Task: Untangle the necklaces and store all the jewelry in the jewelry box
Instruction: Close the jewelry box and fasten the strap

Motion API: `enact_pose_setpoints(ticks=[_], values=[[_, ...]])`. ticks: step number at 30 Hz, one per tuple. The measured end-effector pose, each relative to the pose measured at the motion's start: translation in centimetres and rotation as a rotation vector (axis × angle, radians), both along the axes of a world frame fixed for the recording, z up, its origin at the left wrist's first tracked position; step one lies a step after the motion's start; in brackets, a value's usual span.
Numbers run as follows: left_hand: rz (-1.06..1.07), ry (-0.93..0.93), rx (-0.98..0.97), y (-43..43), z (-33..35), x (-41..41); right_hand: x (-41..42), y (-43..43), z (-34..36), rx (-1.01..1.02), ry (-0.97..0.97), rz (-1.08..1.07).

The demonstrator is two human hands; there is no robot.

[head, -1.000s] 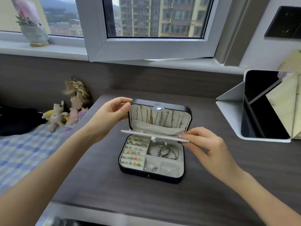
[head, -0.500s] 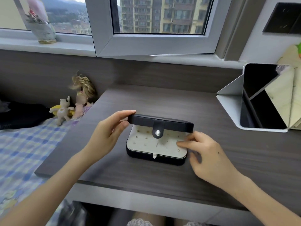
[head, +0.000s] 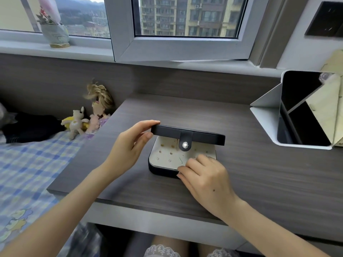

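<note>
A black jewelry box [head: 161, 170] sits in the middle of the dark wooden desk [head: 259, 179]. Its lid [head: 204, 137] is lowered almost flat, with a snap strap [head: 185, 143] hanging down its front edge. My left hand [head: 130, 145] pinches the lid's left corner between thumb and fingers. A cream divider panel [head: 167, 154] dotted with small earrings covers the lower compartments. My right hand [head: 206, 175] rests on the front right of that panel and the box rim, fingers curled. The necklaces are hidden under the lid.
A white folding mirror stand [head: 269, 115] stands at the desk's right. Dolls and a plush toy [head: 78, 121] lean at the desk's left edge beside a blue checked bedsheet [head: 27, 173]. A flower pot [head: 55, 36] is on the windowsill. An open window frame [head: 176, 51] overhangs the back.
The lid came down from upright to nearly flat under my left hand. The cream panel dropped over the compartments, and my right hand slid to its front right edge.
</note>
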State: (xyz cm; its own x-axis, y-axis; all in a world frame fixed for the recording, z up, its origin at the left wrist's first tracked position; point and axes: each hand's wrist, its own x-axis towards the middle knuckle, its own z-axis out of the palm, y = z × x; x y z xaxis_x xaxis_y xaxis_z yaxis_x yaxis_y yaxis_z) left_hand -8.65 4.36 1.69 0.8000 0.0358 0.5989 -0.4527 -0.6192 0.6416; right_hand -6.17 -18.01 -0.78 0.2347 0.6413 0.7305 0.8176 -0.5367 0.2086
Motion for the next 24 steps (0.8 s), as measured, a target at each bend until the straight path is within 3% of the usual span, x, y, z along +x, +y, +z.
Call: enact_pose_setpoints(ticks=[3, 7, 14, 24], values=[[0.003, -0.004, 0.0, 0.0, 0.1, 0.2, 0.1, 0.0, 0.1, 0.006, -0.039, -0.002], [0.006, -0.013, 0.003, 0.0, 0.0, 0.2, 0.5, 0.4, 0.2, 0.159, 0.162, 0.005], [-0.01, -0.015, 0.005, 0.1, -0.5, -0.3, -0.7, 1.1, 0.1, 0.364, 0.34, -0.165], [-0.085, -0.032, 0.042, 0.8, -2.1, -1.4, -1.2, 0.7, -0.8, 0.283, 0.078, -0.201]])
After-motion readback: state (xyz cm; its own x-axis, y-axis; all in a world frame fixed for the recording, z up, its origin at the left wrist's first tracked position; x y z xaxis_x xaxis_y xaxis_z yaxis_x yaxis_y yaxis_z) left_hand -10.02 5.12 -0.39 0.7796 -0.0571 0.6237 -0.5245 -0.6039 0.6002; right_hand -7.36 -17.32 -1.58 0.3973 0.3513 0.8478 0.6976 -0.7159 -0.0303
